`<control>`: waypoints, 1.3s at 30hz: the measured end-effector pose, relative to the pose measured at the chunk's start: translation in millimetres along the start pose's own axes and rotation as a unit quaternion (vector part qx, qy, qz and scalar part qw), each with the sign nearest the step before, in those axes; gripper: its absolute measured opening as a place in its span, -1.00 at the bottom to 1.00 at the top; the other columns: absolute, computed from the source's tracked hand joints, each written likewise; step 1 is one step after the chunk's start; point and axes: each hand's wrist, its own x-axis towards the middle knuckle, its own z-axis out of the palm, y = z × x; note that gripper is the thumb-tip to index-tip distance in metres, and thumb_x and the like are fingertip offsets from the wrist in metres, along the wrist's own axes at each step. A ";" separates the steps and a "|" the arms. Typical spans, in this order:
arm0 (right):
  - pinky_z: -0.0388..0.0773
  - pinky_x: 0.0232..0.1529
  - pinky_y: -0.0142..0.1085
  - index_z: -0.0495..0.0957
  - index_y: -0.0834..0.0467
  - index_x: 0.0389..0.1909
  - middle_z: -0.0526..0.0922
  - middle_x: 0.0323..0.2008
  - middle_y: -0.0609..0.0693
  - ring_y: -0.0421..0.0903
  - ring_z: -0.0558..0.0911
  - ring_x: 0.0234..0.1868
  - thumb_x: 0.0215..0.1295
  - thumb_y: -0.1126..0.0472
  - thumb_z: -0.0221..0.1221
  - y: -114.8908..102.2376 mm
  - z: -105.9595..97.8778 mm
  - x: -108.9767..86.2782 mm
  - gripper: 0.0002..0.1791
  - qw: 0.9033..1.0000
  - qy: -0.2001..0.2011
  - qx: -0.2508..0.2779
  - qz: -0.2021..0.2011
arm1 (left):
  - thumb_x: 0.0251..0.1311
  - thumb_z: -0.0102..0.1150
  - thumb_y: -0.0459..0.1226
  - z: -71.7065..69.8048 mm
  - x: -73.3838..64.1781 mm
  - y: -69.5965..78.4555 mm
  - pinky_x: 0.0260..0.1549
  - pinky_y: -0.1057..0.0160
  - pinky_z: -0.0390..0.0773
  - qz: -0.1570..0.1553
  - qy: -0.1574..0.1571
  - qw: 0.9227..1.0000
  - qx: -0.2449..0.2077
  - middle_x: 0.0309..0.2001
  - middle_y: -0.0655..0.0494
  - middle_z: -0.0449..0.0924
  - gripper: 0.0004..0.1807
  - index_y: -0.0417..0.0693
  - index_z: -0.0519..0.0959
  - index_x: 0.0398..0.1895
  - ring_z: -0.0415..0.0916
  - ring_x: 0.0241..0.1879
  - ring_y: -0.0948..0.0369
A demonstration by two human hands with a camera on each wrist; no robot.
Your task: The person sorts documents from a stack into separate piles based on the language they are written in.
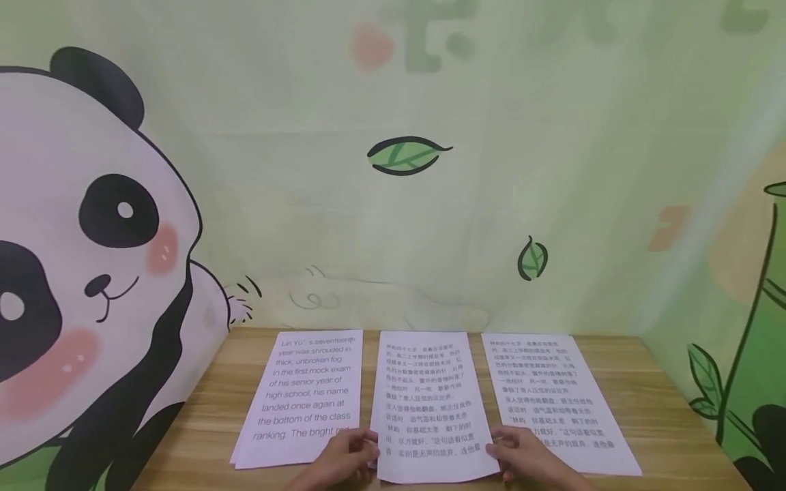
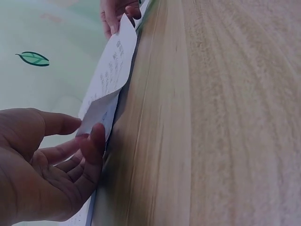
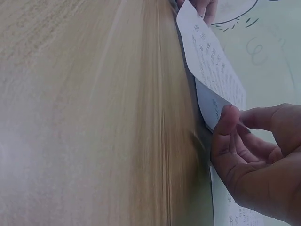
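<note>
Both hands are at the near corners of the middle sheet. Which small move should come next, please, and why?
Probably the left hand and right hand should lift the middle sheet slightly higher together: they pinch its near corners, and that edge is off the table, while the far end seems to lie flat.

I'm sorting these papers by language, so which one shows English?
The leftmost paper: its print is English, starting "Lin Yu". The middle paper, held at both sides, and the rightmost paper both show Chinese characters.
</note>
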 end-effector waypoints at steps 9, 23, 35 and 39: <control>0.70 -0.26 -0.32 0.34 0.57 0.28 0.73 -0.28 -0.04 -0.16 0.65 -0.29 0.44 0.20 0.18 -2.2 -4.6 -3.1 -0.40 1.000 -0.022 0.000 -0.013 | 0.23 0.21 -0.39 6.1 -3.7 2.2 -0.48 0.30 0.66 0.000 -0.005 1.000 -0.026 -0.33 0.08 0.69 -0.41 -0.48 0.38 0.32 0.63 -0.46 0.26; 0.77 -0.12 -0.17 0.17 0.62 0.36 0.66 -0.23 0.04 -0.12 0.70 -0.22 0.39 0.33 0.16 -3.9 -8.9 -8.2 -0.33 0.999 -0.023 0.035 -0.013 | 0.18 0.14 -0.53 6.9 -3.4 -0.2 -0.39 0.18 0.76 0.010 -0.016 0.996 -0.091 -0.24 -0.02 0.65 -0.49 -0.45 0.39 0.24 0.65 -0.39 0.20; 0.76 -0.07 -0.13 0.10 0.65 0.37 0.66 -0.16 0.08 -0.11 0.70 -0.15 0.40 0.38 0.13 0.8 -9.9 -12.6 -0.32 0.996 -0.027 0.072 -0.038 | 0.16 0.14 -0.55 10.3 -3.8 -1.2 -0.41 0.12 0.77 0.038 -0.004 0.995 -0.088 -0.22 -0.04 0.65 -0.46 -0.52 0.35 0.25 0.65 -0.38 0.19; 0.76 -0.08 -0.14 0.09 0.65 0.37 0.65 -0.15 0.09 -0.12 0.69 -0.15 0.39 0.37 0.14 3.4 -10.4 -14.7 -0.31 0.997 -0.017 0.066 -0.044 | 0.17 0.14 -0.54 12.9 -5.5 0.2 -0.42 0.13 0.76 0.050 -0.003 0.995 -0.089 -0.20 -0.05 0.66 -0.47 -0.51 0.36 0.24 0.65 -0.36 0.18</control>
